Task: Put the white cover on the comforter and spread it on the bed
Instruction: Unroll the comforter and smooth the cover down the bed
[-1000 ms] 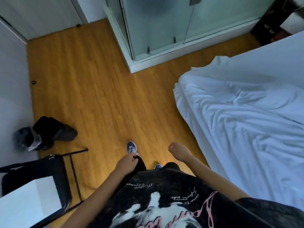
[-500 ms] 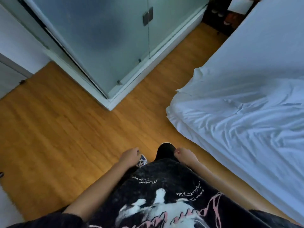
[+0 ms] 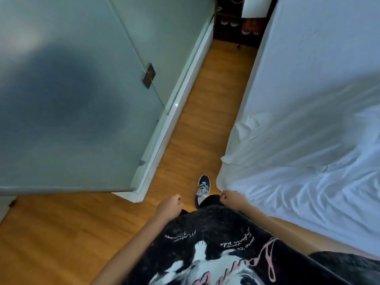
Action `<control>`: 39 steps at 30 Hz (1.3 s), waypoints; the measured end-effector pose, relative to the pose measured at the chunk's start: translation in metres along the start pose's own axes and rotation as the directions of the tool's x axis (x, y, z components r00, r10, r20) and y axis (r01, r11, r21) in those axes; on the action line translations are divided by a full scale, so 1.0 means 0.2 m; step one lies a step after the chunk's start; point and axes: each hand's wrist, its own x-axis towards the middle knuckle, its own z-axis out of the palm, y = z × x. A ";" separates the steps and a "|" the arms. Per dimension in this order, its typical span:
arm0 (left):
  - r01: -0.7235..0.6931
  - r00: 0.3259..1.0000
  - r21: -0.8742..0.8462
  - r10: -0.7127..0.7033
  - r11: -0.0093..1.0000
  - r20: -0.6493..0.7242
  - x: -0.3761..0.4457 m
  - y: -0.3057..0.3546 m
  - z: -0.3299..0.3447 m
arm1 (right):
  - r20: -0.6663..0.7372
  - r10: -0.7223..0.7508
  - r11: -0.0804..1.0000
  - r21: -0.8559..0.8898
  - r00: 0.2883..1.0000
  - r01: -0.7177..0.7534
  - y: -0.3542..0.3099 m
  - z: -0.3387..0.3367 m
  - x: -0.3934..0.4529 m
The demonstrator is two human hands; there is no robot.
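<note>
Bedding in white, crumpled cloth point(image 3: 304, 177) lies heaped over the near corner and left edge of the bed point(image 3: 320, 58), its wrinkled folds spilling down the mattress side toward the honey-coloured wooden plank floor point(image 3: 201, 112). Whether this is the cover alone or the comforter already inside it cannot be told from the one view; it reads as a single white mass. Farther up, the bed surface is smooth and flat under a white sheet.

Neither hand holds anything. The left hand point(image 3: 169, 206) hangs in front of the black printed shirt point(image 3: 216, 249) with fingers loosely curled and idle. The right hand point(image 3: 231, 199) is likewise loosely curled, just beside the hanging corner of the white bedding; contact with it cannot be made out. One dark blue sneaker point(image 3: 202, 189) is planted on the floor in the narrow aisle between the bed's left edge and the frosted glass shower enclosure point(image 3: 82, 89).

As a judgement, the task looks early or mid-way: the white cloth is bunched at one end, not spread, and no corner is in hand. What seems left is taking hold of the bedding, sorting cover and comforter, and drawing it flat up the bed.
</note>
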 end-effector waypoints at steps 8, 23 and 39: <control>-0.115 0.992 0.151 0.123 0.982 -0.039 0.57 0.26 -0.79 | -0.124 0.135 0.969 0.222 0.983 -0.105 -0.15 -0.62 0.33; -0.598 0.796 0.623 0.460 0.504 0.393 1.76 1.48 -1.87 | -0.133 0.654 0.429 0.876 0.745 -0.220 -0.21 -1.48 0.86; -0.798 0.486 0.569 0.348 -0.198 0.802 2.06 2.93 -1.43 | 0.100 0.989 -0.110 0.990 0.110 0.091 0.60 -1.72 1.02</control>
